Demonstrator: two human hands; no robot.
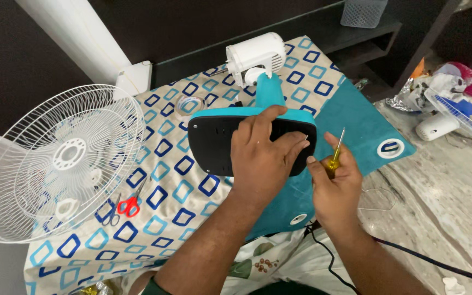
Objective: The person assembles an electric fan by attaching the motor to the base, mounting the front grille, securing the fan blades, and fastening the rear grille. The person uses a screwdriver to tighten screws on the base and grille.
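A table fan lies on its side on a patterned cloth [165,191]. Its black underside base [214,142] with a teal rim faces me, and its white motor housing [255,54] points away. My left hand [263,155] rests flat on the right part of the base, fingers spread over it. My right hand [334,183] is just right of the base and grips a yellow-handled screwdriver [336,153], its metal tip pointing up and away.
A white wire fan grille [55,164] stands at the left. Red-handled scissors [129,205] lie on the cloth beside it. A clear tape roll [189,105] sits behind the base. A black cable [427,259] crosses the marble floor; clutter lies at the far right.
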